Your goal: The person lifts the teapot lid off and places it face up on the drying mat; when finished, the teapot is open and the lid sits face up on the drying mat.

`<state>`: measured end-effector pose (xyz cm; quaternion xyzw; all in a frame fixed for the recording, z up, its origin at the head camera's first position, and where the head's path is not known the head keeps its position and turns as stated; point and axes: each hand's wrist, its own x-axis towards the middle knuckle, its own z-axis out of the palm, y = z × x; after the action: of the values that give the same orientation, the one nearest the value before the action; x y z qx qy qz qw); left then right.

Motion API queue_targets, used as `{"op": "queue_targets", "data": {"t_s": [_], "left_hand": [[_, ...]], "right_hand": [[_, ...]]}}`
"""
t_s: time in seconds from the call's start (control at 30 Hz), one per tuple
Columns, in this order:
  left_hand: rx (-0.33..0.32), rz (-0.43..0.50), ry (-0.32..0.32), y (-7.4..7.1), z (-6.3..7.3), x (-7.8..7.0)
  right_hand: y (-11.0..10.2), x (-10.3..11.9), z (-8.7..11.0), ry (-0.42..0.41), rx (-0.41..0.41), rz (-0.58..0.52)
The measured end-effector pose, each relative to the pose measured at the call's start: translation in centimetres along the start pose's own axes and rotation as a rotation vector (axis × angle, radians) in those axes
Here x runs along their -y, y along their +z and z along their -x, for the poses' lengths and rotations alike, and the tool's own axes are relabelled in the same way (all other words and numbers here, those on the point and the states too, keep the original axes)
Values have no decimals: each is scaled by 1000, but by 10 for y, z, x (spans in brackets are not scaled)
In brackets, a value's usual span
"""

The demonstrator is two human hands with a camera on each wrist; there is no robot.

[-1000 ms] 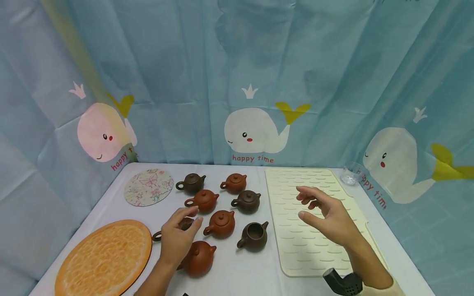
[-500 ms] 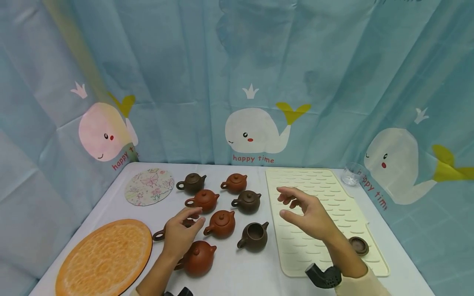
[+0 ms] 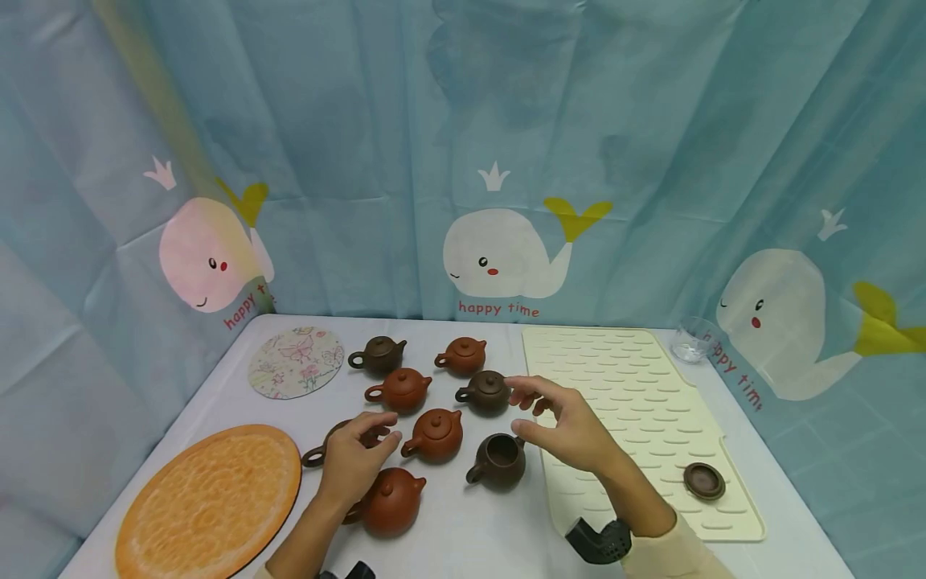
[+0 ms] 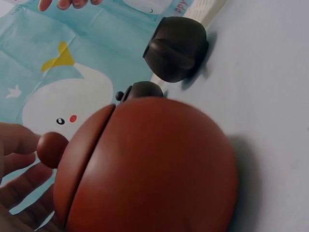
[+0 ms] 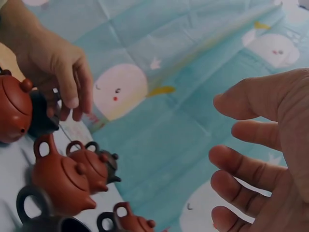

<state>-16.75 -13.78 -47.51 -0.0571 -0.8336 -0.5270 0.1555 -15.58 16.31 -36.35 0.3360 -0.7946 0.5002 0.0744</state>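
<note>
My right hand [image 3: 567, 426] hovers with fingers apart above the spout side of a dark brown teapot [image 3: 499, 474] that stands lidless, its interior showing. The right wrist view shows nothing between those fingers [image 5: 241, 164]. A small round dark lid [image 3: 704, 481] lies on the cream mat [image 3: 644, 434]. At the left, my left hand [image 3: 354, 462] hangs loosely bent over another dark teapot [image 3: 333, 438], partly hiding it. Just in front of that is a large red-brown teapot [image 3: 393, 507], which fills much of the left wrist view, lid on.
Several lidded teapots stand close by, including a red-brown one [image 3: 436, 438] between the hands and a dark one [image 3: 487, 394] behind. A pastry-patterned round mat [image 3: 210, 503] and a floral disc [image 3: 297, 362] lie left. A clear glass [image 3: 692, 342] stands at the back right.
My right hand has moved left, from over the cream mat to the lidless teapot. The dark lid, earlier hidden behind the arm, now shows. My left hand has barely moved.
</note>
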Motion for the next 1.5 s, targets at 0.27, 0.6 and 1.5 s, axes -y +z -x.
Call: {"op": "queue_targets", "data": {"t_s": [0.27,0.6,1.5], "left_hand": [[116,-103,-64,1,-7,-1],[261,-172,-97,8,-16,-3],[288,-222,-89,16,-21,1]], "right_hand": [[21,-9,-12,96,57,-42],[41,-29,-27,58,96,-74],[91,-88,-63,152,290,93]]}}
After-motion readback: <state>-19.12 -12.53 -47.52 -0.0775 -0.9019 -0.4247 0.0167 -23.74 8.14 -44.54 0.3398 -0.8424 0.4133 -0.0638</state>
